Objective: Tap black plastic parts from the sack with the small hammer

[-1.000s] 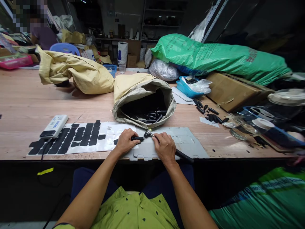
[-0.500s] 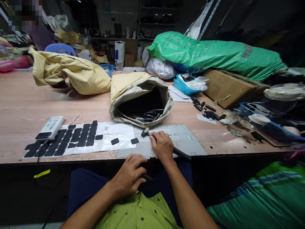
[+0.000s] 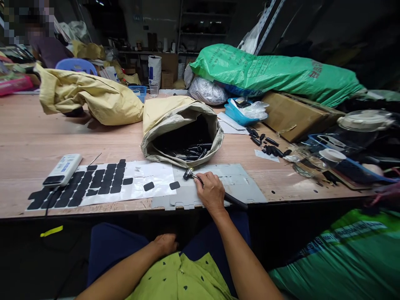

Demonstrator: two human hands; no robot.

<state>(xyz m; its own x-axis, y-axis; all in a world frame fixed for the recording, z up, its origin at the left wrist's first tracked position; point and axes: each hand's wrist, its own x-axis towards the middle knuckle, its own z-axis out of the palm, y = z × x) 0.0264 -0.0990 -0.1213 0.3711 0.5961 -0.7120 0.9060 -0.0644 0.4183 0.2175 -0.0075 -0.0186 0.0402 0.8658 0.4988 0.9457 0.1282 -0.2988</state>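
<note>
My right hand is wrapped round a small hammer, closed on its shaft near the metal head. The hammer lies across a grey board at the table edge, its black handle reaching out to the right. Down over my lap is my left hand; its fingers are turned away, so what they hold, if anything, is hidden. Just beyond the hammer head, an open sack lies on its side with several black rod-like parts in its mouth. Black rounded-square pads stick in rows on a white sheet to the left.
A white electronic device with a cable rests on the pads' left end. Behind lies a yellow sack. Loose black pieces, a cardboard box and a green sack are on the right. A person sits far left.
My left hand has dropped from the table edge toward my lap, and the black piece seen under it is out of sight. My right hand stays on the hammer; the view shifts slightly.
</note>
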